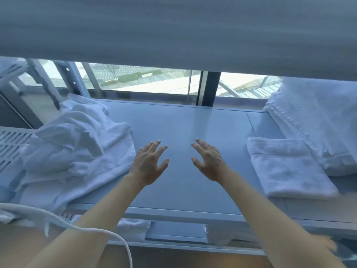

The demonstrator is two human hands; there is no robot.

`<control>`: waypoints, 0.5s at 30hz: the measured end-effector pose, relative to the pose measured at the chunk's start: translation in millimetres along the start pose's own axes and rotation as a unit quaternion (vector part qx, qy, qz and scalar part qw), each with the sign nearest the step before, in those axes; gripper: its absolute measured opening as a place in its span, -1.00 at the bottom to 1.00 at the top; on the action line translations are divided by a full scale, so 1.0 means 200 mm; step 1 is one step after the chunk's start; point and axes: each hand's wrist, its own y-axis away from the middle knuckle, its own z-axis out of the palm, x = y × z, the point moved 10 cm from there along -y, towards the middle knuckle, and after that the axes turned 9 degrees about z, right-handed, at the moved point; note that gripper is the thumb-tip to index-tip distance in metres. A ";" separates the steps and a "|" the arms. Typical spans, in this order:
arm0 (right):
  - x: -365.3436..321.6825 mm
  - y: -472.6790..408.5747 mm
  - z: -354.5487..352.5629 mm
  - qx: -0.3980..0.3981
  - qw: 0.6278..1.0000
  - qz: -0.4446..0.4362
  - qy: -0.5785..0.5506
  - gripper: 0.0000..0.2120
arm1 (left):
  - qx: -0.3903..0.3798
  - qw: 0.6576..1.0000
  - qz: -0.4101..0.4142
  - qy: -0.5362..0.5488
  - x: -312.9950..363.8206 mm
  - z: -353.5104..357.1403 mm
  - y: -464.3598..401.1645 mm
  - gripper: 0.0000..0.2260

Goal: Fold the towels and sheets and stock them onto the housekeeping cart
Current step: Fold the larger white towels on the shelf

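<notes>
My left hand [149,163] and my right hand [207,160] hover side by side over the bare middle of the pale table top [185,124], fingers spread, holding nothing. A crumpled heap of white sheets and towels [77,144] lies at the left of the table, a hand's width from my left hand. One folded white towel [287,167] lies flat at the right. Behind it rises a stack of folded white towels [316,122]. On a lower shelf under the table's front edge sit more folded white towels [133,229].
A window [146,80] runs behind the table, with a grey blind [173,29] pulled down over its upper part. A white slotted rack [11,144] stands at the far left. A white cord [81,227] loops across the lower left.
</notes>
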 end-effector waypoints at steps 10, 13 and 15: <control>-1.20 -0.30 0.49 -0.038 0.995 -0.095 -0.005 -0.35 | 0.037 0.981 -0.154 -0.111 -1.15 -0.54 0.64 -0.41; -1.49 -0.36 0.63 -0.063 0.991 -0.116 -0.004 -0.25 | -0.035 0.972 -0.221 -0.076 -1.44 -0.48 0.83 -0.30; -1.64 -0.39 0.70 -0.080 0.990 -0.119 -0.015 -0.16 | -0.063 0.972 -0.214 -0.074 -1.48 -0.44 0.88 -0.29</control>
